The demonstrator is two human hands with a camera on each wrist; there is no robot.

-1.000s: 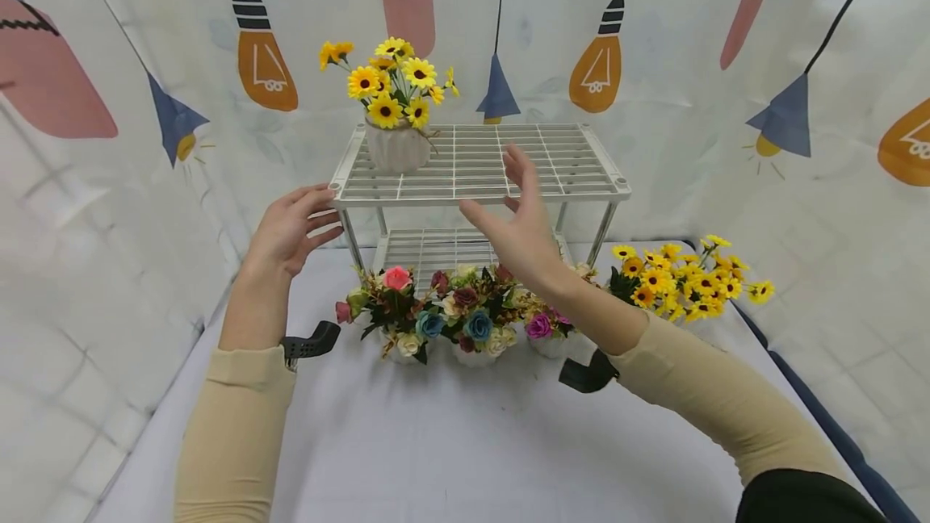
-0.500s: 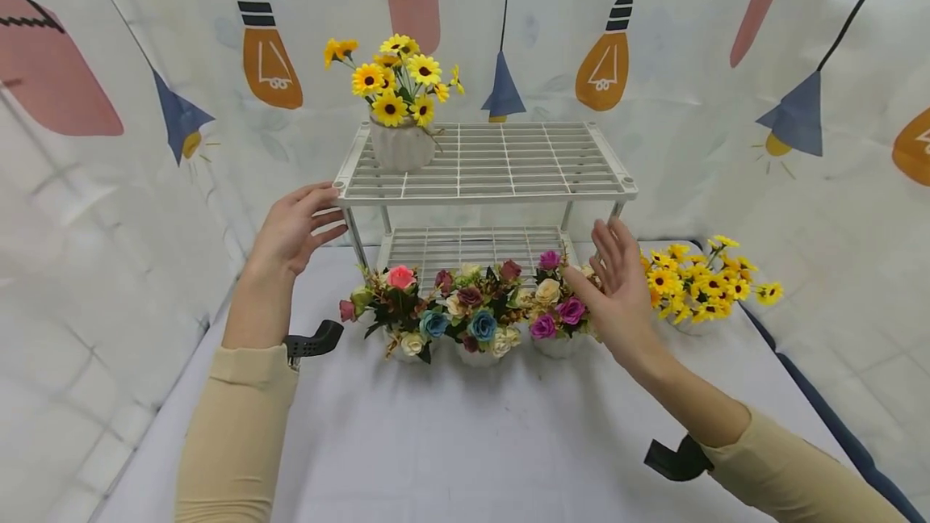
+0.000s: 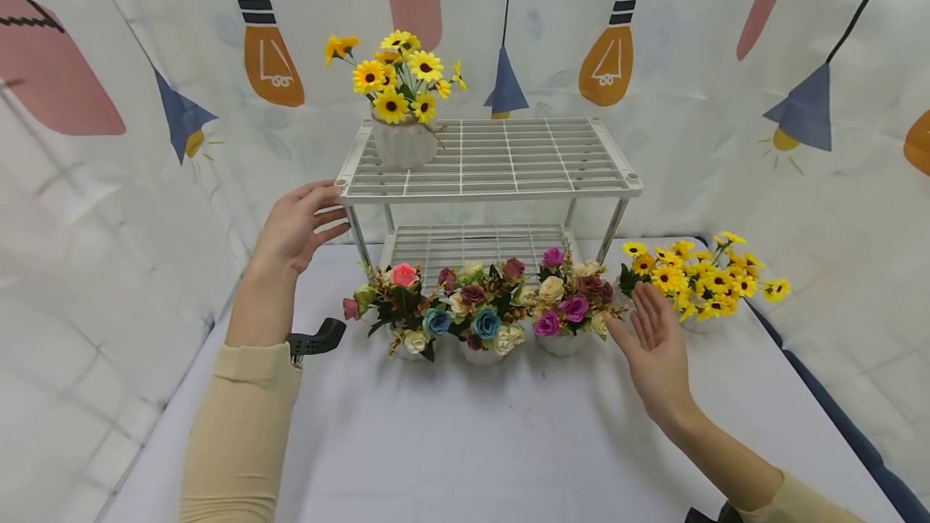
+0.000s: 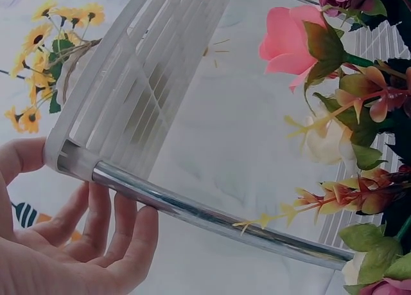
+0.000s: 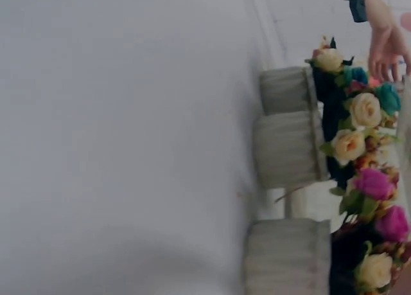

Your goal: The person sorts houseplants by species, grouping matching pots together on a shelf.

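My left hand (image 3: pixel 296 228) holds the front left corner of a white two-tier wire shelf rack (image 3: pixel 508 184); in the left wrist view its thumb (image 4: pixel 29 155) is at the corner and the fingertips lie along the metal post (image 4: pixel 212 214). My right hand (image 3: pixel 657 353) holds nothing, its fingers extended, between a pot of purple and cream roses (image 3: pixel 570 297) and yellow sunflowers (image 3: pixel 697 277) on the table. A potted sunflower bunch (image 3: pixel 403 144) in a pale ribbed pot stands on the top tier's left side.
Two more rose pots, one with a pink rose (image 3: pixel 404 274) and one with a blue rose (image 3: pixel 485 323), stand in the row before the lower tier (image 3: pixel 465 239). A white cloth covers the table (image 3: pixel 465 442). A printed curtain (image 3: pixel 668 103) hangs behind.
My right hand has moved from over the rack's top, down and right, to beside the rose pot and sunflowers. The left hand stays at the rack's corner.
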